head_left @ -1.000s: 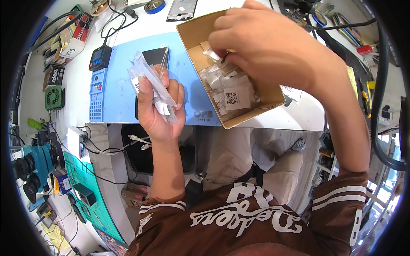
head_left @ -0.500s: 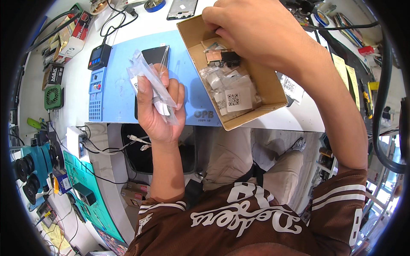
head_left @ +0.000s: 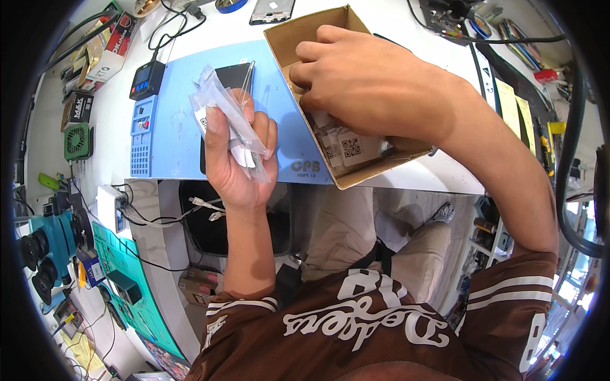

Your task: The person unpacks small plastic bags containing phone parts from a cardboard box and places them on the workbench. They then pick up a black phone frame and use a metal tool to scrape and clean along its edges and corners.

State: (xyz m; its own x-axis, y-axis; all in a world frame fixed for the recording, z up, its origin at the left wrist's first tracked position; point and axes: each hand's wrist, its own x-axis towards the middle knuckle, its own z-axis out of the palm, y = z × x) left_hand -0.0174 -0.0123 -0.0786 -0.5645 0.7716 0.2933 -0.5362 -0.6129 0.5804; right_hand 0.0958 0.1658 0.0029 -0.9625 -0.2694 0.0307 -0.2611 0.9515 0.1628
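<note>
My left hand (head_left: 238, 152) is raised over the near edge of the blue work mat (head_left: 175, 82), closed around small clear plastic bags (head_left: 222, 105) with white labels. A thin shiny metal tool (head_left: 249, 77), perhaps tweezers, rises behind the bags. A dark phone (head_left: 232, 75) lies on the mat, partly covered by that hand. To the right, an open cardboard box (head_left: 381, 162) sits tilted at the table's edge. My right hand (head_left: 362, 82) reaches into it with curled fingers, their tips hidden. Below that hand, labelled plastic bags (head_left: 349, 147) show inside the box.
A small device with a screen (head_left: 148, 79) and a blue parts tray (head_left: 143, 136) stand left of the phone. At the far side lies a phone frame (head_left: 271, 11). A green fan (head_left: 79, 141) is at left; a thick black cable (head_left: 565, 209) hangs at right.
My right hand has moved down and nearer, deeper into the box, and now covers the dark and copper-coloured part seen there before. My left hand stays nearly in place with the bags.
</note>
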